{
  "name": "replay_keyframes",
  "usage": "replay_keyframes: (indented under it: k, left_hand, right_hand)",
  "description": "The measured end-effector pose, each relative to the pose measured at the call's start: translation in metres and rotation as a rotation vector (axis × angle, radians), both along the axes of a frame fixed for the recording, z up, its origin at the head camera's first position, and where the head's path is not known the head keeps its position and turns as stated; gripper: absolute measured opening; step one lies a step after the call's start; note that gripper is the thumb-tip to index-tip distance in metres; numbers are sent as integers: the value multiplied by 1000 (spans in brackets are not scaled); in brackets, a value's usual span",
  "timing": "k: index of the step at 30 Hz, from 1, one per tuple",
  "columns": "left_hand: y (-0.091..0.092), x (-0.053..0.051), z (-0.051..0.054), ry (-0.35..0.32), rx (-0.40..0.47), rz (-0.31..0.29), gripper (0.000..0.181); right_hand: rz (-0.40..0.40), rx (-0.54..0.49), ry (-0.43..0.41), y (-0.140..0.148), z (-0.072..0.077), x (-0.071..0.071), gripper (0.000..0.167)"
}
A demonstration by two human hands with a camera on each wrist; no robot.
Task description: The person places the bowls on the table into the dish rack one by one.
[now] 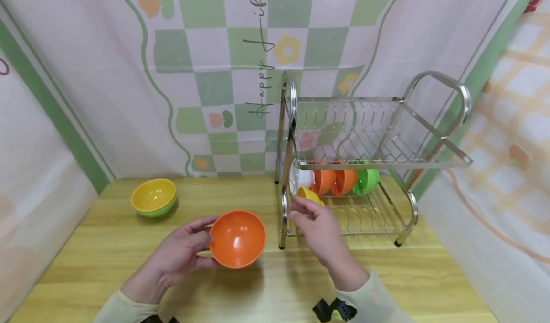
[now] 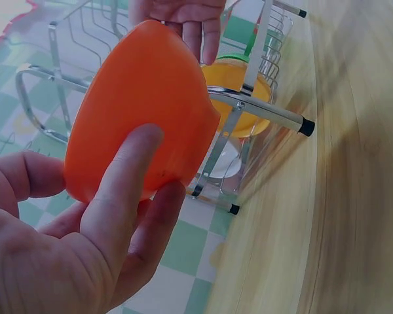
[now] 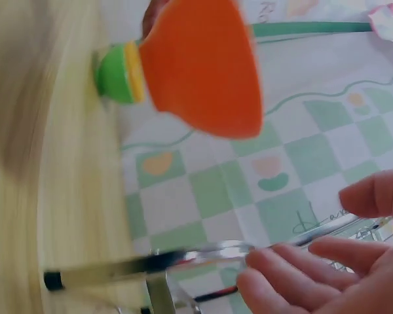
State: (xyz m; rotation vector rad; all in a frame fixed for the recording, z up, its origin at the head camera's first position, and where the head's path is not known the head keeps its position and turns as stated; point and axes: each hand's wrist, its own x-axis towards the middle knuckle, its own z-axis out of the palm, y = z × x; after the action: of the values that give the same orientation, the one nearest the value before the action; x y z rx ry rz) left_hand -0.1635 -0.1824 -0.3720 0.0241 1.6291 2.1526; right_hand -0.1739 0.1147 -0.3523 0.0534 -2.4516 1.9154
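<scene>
Cream sleeves (image 1: 374, 301) end near black wrist-worn devices (image 1: 322, 310).

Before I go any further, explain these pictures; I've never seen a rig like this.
There's no machine: the left hand and right hand are a person's own, bare. The wide picture comes from a camera on the head; the other two come from one on each wrist. The left hand holds an orange bowl. The right hand, near the metal rack, holds nothing. On the table, a yellow bowl sits in a green bowl, and the rack holds cups at its lower level.
</scene>
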Motion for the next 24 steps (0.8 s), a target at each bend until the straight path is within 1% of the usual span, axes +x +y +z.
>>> replay_keyframes:
  k: [2, 5, 8, 10, 12, 17, 20, 24]
  left_hand:
    - [1, 1, 1, -1, 5, -1, 61]
    - [3, 2, 2, -3, 12, 5, 60]
    - [4, 4, 3, 4, 20, -5, 59]
    - [6, 5, 3, 5, 25, -11, 58]
    - [8, 5, 4, 6, 31, -20, 58]
    - [14, 6, 4, -5, 45, -32, 57]
    - [18, 7, 4, 0, 50, -44, 57]
    - [22, 7, 3, 7, 53, -54, 57]
  right_hand:
    - [73, -125, -45, 3, 1, 5, 42]
    - [210, -293, -152, 6, -1, 12, 48]
    - [337, -395, -255, 8, -5, 17, 58]
    - [388, -454, -304, 9, -9, 18, 63]
    - [408, -508, -343, 9, -12, 19, 64]
    - [423, -620, -420, 7, -20, 20, 66]
    - [436, -662, -460, 5, -23, 20, 65]
    - [430, -693, -479, 3, -26, 20, 63]
